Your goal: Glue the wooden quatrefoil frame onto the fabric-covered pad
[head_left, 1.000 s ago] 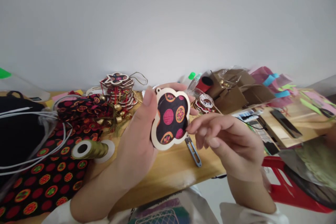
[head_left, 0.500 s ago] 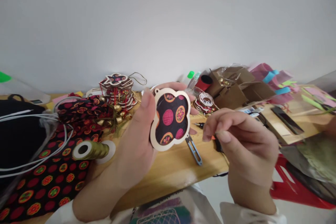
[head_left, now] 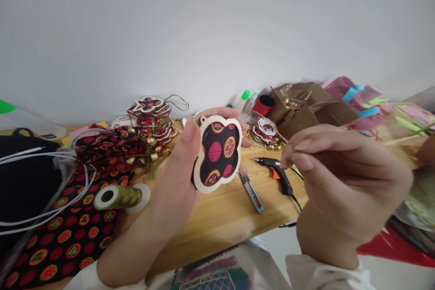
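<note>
My left hand [head_left: 180, 167] grips a flower-shaped wooden pendant [head_left: 217, 154] with a pale rim and dark patterned fabric inside; small loops stick out at its upper left and lower right. My right hand [head_left: 350, 181] is apart from the pendant, its thumb and index finger pressed together in a pinch. Whether something thin sits between those fingertips, I cannot make out. A black glue gun [head_left: 278, 174] with an orange trigger lies on the table just left of my right hand. Beside the pendant's lower edge are blue thread snips [head_left: 252, 193].
Left of my arm are a spool of olive cord [head_left: 118, 197], patterned cloth [head_left: 64, 235] and white cables [head_left: 68, 208]. Stacked pendants with bells [head_left: 154, 120] stand behind, another pile [head_left: 265, 130] near the wall. Brown boxes [head_left: 301, 106] and pink ribbon [head_left: 345, 90] fill the back right.
My right hand has moved right, away from the pendant, and the glue gun it was covering now shows. My left hand keeps the pendant, which has turned slightly and shifted a little left.
</note>
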A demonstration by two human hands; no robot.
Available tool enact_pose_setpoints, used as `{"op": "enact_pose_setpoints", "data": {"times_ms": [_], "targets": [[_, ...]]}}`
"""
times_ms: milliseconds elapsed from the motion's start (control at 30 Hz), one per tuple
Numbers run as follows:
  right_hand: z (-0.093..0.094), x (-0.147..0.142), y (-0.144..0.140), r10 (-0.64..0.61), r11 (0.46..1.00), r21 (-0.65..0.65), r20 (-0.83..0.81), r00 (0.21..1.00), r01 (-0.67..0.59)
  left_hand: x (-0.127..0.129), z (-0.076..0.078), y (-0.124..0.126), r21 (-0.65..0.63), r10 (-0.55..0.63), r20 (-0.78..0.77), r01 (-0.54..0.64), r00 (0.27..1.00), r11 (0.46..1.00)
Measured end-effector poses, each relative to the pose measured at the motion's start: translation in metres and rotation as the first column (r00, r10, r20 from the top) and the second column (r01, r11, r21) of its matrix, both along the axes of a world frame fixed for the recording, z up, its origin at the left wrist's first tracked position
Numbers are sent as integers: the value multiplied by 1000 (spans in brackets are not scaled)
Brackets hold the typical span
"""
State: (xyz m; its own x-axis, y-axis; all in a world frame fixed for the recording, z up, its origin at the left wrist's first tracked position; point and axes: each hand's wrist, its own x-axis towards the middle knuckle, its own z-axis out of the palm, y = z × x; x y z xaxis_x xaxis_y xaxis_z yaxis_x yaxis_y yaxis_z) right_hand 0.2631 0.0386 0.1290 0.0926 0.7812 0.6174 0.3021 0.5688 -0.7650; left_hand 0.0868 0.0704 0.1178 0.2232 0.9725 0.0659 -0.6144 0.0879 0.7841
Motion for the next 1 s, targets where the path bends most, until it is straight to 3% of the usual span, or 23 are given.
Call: {"op": "enact_pose_setpoints", "data": {"times_ms": [100,233,367,500,633,800,933,1000], "targets": [[3,-7,5,-55,997,53,58,997,52,0,-1,2,-26,42,27,-41,999,999],[4,-20,16,-64,995,74,64,996,59,-1,2,9,-163,14,128,8,992,987],[-4,-29,25,-58,991,115,-36,998,62,-6,3,17,-176,-97,232,139,968,975],[-13,-30,37,-51,997,43,-213,976,61,-12,-1,24,-142,-184,257,225,949,964],[-19,-28,62,-20,992,-126,-373,928,-30,-19,3,29,-206,-51,222,98,974,974],[-24,-27,91,47,916,-315,-531,846,-248,-29,18,32,-383,199,102,-147,975,912],[-30,-27,103,45,864,-362,-636,770,-350,-42,18,32,-324,282,98,-238,954,916],[-36,-28,109,43,859,-371,-636,771,-354,-46,19,32,-309,347,111,-300,931,903]]}}
